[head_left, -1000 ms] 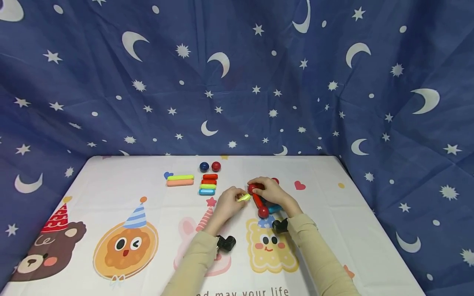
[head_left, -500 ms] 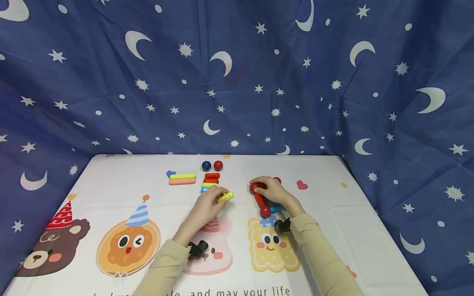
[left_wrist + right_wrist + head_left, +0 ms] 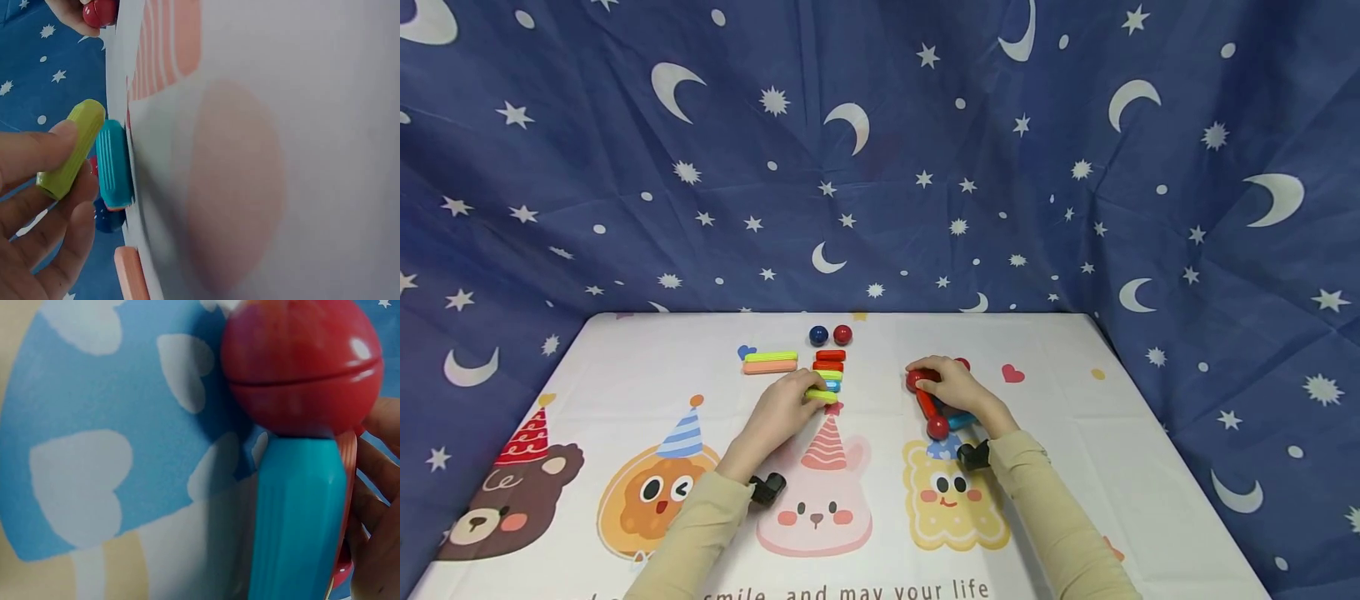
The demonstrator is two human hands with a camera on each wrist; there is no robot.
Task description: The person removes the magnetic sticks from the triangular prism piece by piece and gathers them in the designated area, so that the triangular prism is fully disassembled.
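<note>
Thumb and fingertips of my left hand (image 3: 781,407) pinch a short yellow-green rod (image 3: 822,397) at the near end of a row of short rods. In the left wrist view this yellow-green rod (image 3: 72,153) is tilted, close beside a blue rod (image 3: 114,165). My right hand (image 3: 957,388) holds a joined piece of balls and rods by a red ball (image 3: 914,380) at its far left corner. From there a red rod (image 3: 927,405) runs to a nearer red ball (image 3: 937,427), and a blue rod (image 3: 300,515) joins it. My hand hides part of the piece.
Behind the row's red rods (image 3: 829,366) sit a dark blue ball (image 3: 818,336) and a red ball (image 3: 842,335). Left of them lie a long yellow-green rod (image 3: 771,357) and a long orange rod (image 3: 771,367). A starry curtain (image 3: 880,167) hangs behind the printed table (image 3: 1112,433).
My left hand has moved left with the yellow-green rod, away from the joined piece and to the near end of the short-rod row. The right hand stays on the piece.
</note>
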